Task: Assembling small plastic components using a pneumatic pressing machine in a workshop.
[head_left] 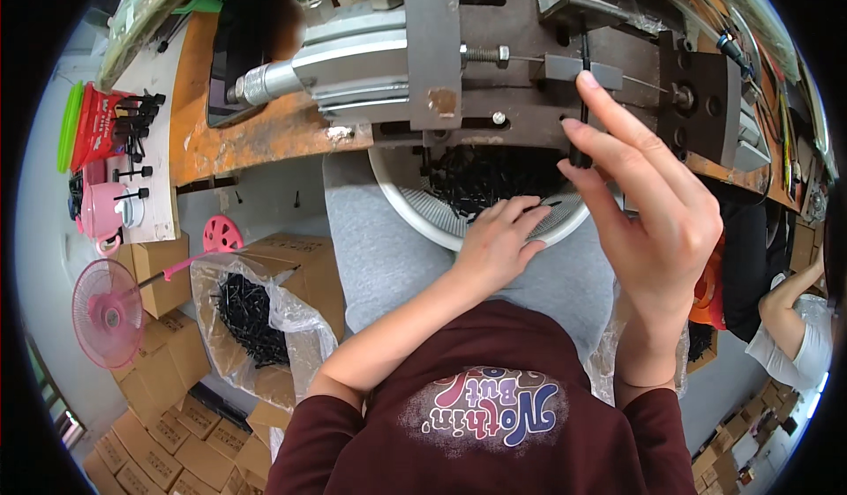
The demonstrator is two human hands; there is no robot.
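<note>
My right hand (657,204) is raised at the metal fixture, with thumb and fingers closed on a slim black rod-shaped part (580,154). The part stretches up from my fingers, and its upper length crosses a small grey metal block (565,69). My index fingertip presses near that block. Lower down, my left hand (496,241) reaches over the rim of a white basket (388,182) on my lap. Its fingers are bent together beside a thin black piece (552,204), which appears pinched at the fingertips. Many similar black pieces (481,177) fill the basket.
A pneumatic cylinder (353,71) lies across the bench (265,142) at upper left. An open bag of black parts (251,318) sits at left near a pink fan (108,312). Cardboard boxes (146,455) cover the lower left. Another person's arm (788,305) shows at far right.
</note>
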